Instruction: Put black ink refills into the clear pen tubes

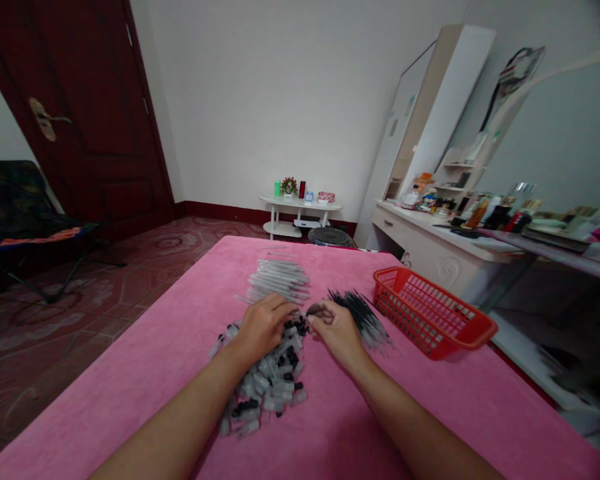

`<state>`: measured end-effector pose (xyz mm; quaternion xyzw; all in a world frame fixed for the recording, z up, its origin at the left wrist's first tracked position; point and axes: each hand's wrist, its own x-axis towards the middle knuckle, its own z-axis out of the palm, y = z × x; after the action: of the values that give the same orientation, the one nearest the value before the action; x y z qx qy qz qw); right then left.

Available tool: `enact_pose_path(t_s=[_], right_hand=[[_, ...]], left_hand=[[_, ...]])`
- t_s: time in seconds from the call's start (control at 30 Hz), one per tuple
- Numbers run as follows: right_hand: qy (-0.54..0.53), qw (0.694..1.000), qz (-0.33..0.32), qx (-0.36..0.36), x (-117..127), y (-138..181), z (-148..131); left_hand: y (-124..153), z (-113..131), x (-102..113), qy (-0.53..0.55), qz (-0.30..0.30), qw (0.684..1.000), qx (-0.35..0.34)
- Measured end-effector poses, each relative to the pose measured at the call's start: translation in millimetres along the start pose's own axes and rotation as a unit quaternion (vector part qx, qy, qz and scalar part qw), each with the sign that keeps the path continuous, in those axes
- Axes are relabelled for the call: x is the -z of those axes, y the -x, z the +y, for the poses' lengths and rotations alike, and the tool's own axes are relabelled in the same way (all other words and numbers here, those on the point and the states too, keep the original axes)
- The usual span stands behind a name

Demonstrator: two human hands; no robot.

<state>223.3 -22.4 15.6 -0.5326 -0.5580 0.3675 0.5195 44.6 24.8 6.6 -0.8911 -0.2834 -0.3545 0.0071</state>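
My left hand (263,328) is over the back of a heap of small clear plastic pieces (273,377), which has black pieces (295,325) mixed in. Its fingers curl together, and whatever they hold is hidden. Just to the right, my right hand (337,331) is closed in a pinch, its fingertips close to those of my left hand. Something small and dark shows at the pinch, too small to name. Beyond my left hand lies a bundle of thin whitish sticks (279,279). Beside my right hand spreads a bundle of thin sticks with black ends (363,317).
A red plastic basket (430,317) stands at the right of the table, which has a pink cloth (145,373). Past the table are a low white stand (300,203) and a dresser (420,233) crowded with bottles. A folding chair (25,213) stands left.
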Motion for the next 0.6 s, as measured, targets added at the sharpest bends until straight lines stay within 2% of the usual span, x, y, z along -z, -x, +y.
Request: enact_pose_path(t_s=[0.6], right_hand=[[0.099,0.991,-0.003,0.091,-2.4,2.0,2.1]], left_hand=[[-1.4,4.4,-0.7,-0.01,-0.01,1.0,-0.02]])
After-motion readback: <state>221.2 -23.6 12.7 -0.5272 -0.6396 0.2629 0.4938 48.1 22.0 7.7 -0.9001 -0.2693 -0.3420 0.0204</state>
